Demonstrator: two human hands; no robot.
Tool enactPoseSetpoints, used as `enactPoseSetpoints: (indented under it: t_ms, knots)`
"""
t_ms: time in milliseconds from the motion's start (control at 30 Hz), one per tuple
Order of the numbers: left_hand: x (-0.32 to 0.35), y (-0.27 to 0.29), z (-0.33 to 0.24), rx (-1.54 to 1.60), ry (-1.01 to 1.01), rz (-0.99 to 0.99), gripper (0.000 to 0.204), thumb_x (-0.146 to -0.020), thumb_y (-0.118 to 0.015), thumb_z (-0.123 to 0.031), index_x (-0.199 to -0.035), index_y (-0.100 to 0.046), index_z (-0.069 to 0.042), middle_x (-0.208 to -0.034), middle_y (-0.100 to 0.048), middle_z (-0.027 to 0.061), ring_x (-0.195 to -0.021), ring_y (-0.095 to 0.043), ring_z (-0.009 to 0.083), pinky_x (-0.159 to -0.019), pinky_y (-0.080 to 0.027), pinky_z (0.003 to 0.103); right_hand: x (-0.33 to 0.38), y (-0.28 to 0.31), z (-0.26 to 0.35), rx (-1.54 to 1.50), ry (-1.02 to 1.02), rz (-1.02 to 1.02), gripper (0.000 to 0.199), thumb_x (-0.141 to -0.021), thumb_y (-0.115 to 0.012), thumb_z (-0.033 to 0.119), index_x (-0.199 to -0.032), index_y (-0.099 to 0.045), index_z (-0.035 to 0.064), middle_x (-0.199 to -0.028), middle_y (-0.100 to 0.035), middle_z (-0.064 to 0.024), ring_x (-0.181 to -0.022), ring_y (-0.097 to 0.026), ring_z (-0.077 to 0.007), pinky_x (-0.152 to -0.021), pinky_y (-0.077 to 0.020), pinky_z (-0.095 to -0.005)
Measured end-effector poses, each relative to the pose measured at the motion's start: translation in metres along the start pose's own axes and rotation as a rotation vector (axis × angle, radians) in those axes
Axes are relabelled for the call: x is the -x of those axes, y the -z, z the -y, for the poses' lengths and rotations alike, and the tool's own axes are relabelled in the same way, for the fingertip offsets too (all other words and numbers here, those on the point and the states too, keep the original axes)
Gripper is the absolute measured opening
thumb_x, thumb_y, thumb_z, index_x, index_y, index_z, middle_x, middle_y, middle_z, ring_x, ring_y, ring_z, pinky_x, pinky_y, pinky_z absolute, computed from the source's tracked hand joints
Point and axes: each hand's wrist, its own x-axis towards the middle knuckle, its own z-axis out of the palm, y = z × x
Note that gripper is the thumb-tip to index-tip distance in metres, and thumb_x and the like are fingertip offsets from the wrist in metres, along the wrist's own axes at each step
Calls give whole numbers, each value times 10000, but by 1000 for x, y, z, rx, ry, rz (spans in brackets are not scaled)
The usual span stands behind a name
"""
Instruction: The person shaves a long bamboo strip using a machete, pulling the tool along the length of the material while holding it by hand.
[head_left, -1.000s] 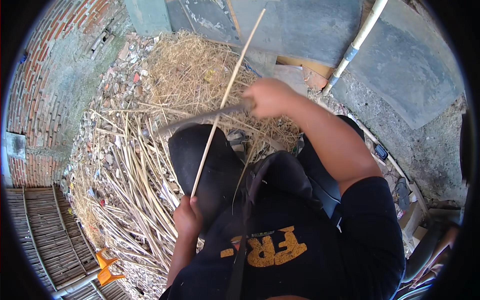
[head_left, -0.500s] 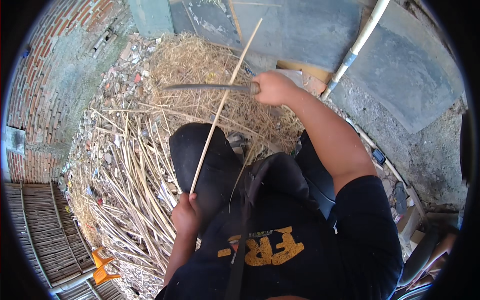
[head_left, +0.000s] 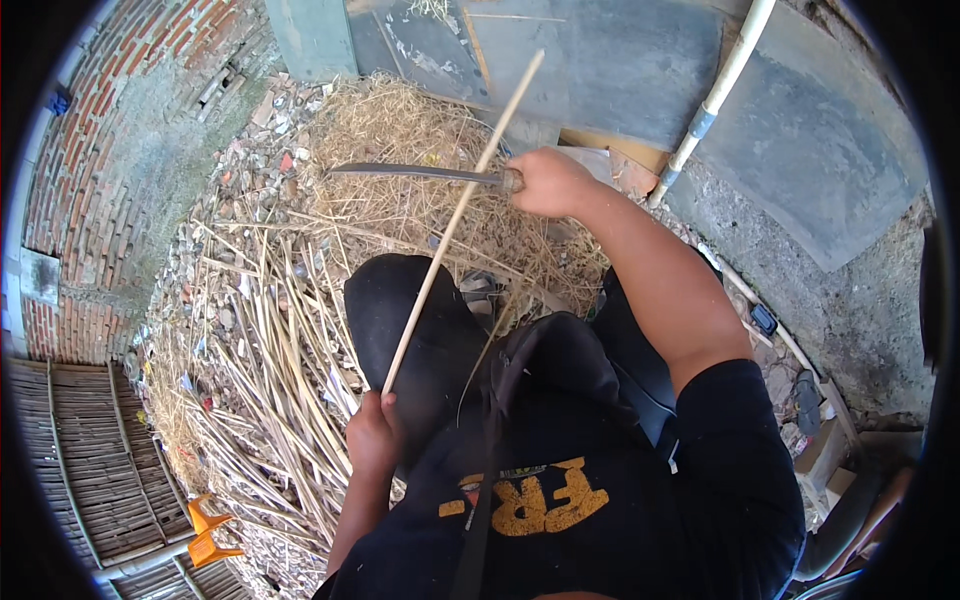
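My left hand (head_left: 374, 434) is closed around the lower end of a long, pale bamboo strip (head_left: 432, 270), which slants up and away to the right past my knee. In my right hand (head_left: 551, 183) is the handle of a machete (head_left: 410, 171), its dark blade pointing left. Blade and strip cross close to the handle; the strip passes over the blade there. Whether the edge bites into the strip I cannot tell. Beneath them lies a heap of thin tan shavings (head_left: 390, 125).
Many split bamboo strips (head_left: 290, 370) lie over rubble on my left. A brick wall (head_left: 85, 230) rises beyond them. Grey sheets (head_left: 620, 75) lean at the far side, with a white pole (head_left: 735, 70) at the right. An orange plastic object (head_left: 210, 535) is at lower left.
The strip's far end has shifted slightly right and lower in view, and the strip looks turned a little. Both hands keep their grips, with the machete nearly in the same place.
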Motion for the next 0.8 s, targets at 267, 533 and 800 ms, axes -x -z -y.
enactPoseSetpoints:
  t_ms: [267,533,800]
  knots:
    - [-2,-8,3,81,-13,21,258,-1005,-504,-261,-880,-538,-38,-669,-610,265,-642,-607,494,-572,-458,574,-5,3,-13,-72,-21,79,227,-770,-620,176,-963,-712,102,-863,-699,-159,-835,-674,-353,-754,-535,-491]
    - [-3,2,9,151,2,92,283,-1009,-501,-263,-839,-517,-37,-645,-589,260,-648,-600,496,-581,-451,567,11,5,22,-74,58,23,247,-746,-634,169,-969,-703,88,-888,-700,-166,-866,-676,-356,-778,-534,-473]
    - [-12,7,-5,116,-8,73,312,-1021,-470,-278,-838,-527,-32,-657,-593,270,-661,-595,505,-594,-446,575,-10,13,-25,-118,-108,-24,329,-748,-667,211,-1036,-705,57,-935,-714,-180,-858,-681,-343,-776,-540,-447]
